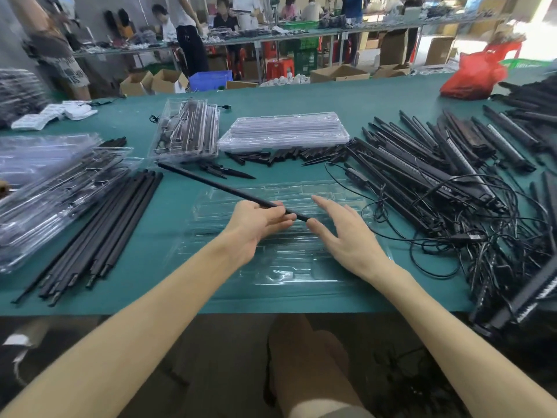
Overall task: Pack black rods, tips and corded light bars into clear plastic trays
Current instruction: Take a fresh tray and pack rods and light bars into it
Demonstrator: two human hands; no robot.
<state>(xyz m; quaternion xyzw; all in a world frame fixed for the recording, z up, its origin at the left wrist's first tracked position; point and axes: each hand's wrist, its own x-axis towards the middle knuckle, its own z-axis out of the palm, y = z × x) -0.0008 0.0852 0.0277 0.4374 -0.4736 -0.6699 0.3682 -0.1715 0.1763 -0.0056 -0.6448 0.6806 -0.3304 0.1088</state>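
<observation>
My left hand (pixel 261 222) grips one black rod (pixel 211 186) near its right end; the rod slants up and away to the left over a clear plastic tray (pixel 280 267) lying on the green table. My right hand (pixel 343 233) hovers just right of the rod's end, fingers straight, thumb tip close to the rod. A bundle of black rods (pixel 102 233) lies to the left. Short black tips (pixel 283 155) are scattered behind the tray. Corded light bars (pixel 446 176) are heaped on the right with tangled cables.
A stack of clear trays (pixel 283 129) and a packed tray pile (pixel 187 131) sit at the back. More packed trays (pixel 51 191) lie at far left. A red bag (pixel 473 76) sits far right. People work at benches beyond the table (pixel 391 95).
</observation>
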